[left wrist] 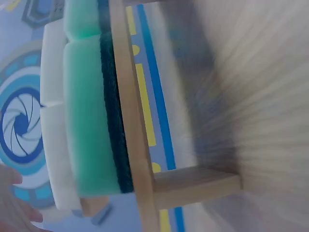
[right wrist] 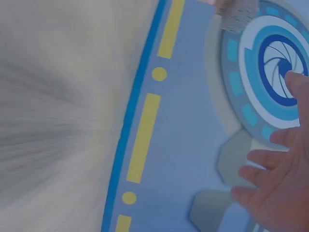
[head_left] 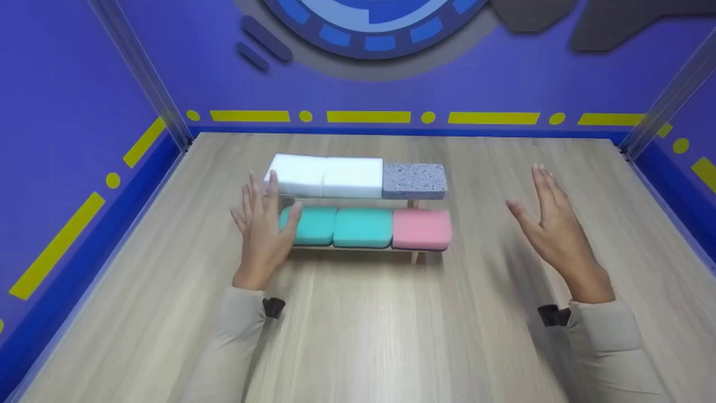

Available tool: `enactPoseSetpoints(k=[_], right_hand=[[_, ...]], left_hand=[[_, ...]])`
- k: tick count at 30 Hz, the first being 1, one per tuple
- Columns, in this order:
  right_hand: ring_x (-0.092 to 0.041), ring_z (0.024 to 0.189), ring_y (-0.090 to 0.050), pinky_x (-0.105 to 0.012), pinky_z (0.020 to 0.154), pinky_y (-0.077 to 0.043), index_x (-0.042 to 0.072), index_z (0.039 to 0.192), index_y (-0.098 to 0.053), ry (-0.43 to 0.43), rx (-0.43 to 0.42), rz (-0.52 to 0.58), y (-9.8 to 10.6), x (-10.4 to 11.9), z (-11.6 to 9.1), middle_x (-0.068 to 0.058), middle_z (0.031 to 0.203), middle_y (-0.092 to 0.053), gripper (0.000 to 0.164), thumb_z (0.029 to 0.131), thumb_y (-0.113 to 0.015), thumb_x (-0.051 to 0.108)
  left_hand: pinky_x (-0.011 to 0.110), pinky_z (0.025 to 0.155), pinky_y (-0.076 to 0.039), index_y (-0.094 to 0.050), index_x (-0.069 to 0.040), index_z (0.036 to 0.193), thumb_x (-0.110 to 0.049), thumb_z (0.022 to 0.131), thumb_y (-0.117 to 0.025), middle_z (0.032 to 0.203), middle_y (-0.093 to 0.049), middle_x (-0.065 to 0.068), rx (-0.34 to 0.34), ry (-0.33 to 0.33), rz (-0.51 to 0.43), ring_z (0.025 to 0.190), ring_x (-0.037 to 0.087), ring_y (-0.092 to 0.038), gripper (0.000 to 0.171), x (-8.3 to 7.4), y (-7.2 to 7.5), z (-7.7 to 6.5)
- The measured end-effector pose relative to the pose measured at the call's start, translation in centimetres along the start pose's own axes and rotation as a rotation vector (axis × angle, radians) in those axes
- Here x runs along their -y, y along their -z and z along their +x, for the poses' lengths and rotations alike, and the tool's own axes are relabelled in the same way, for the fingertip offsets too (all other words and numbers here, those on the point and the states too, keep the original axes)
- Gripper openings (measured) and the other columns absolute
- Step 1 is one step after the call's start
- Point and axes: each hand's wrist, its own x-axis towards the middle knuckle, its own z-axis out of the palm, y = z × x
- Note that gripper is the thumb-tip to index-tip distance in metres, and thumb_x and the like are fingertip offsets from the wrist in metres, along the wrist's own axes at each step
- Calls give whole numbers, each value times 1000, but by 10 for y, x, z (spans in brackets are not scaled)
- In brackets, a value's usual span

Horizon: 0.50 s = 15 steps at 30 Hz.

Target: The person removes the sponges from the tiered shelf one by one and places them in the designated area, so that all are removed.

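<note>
Green sponge (head_left: pixel 311 226) on wooden rack (left wrist: pixel 130 96) at 3 o'clock, just beside spread, empty fingers of L hand (head_left: pixel 262 232), contact unclear; white sponge (head_left: pixel 299 172) approx 1 o'clock. R hand (head_left: pixel 557 232) fingers extended, nothing held, rack well apart @ 9 o'clock

Left grip (head_left: pixel 262 230) at the rack's (head_left: pixel 358 248) left edge, beside sponges (head_left: pixel 363 226); right grip (head_left: pixel 561 238) toward the surface's (head_left: pixel 347 319) right edge.

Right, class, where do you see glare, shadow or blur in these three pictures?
Head: pale glare on the near tabletop, soft shadow beside the right hand; left wrist: streaky blur over the tabletop, dark shadow beneath the wooden rack; right wrist: tabletop smeared too, the wall noticeably clearer.
</note>
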Motion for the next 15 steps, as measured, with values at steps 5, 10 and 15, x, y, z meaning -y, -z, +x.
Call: enactPoseSetpoints(k=[5,10,15], right_hand=[[-41,146,-14,-64,115,-11,12,155,-14,20,54,47,9,9,14,-18,160,-15,73,98,-50,40],[-41,146,-16,-64,115,-13,15,155,-16,40,113,58,12,17,29,-18,160,-18,73,97,-52,41],[-37,147,-15,-62,116,-14,20,155,-17,29,187,34,11,25,43,-14,160,-17,75,95,-54,45]], left_hand=[[59,118,6,-7,-17,156,-45,99,-40,163,4,6,-25,81,-254,150,29,5,71,15,2,-3],[49,122,-6,-7,-22,156,-47,99,-37,163,-2,1,-11,226,-501,150,23,-4,69,31,-3,-6],[44,123,-12,-12,-22,156,-44,100,-33,163,-12,0,43,344,-686,150,21,-11,63,45,-11,-8]])
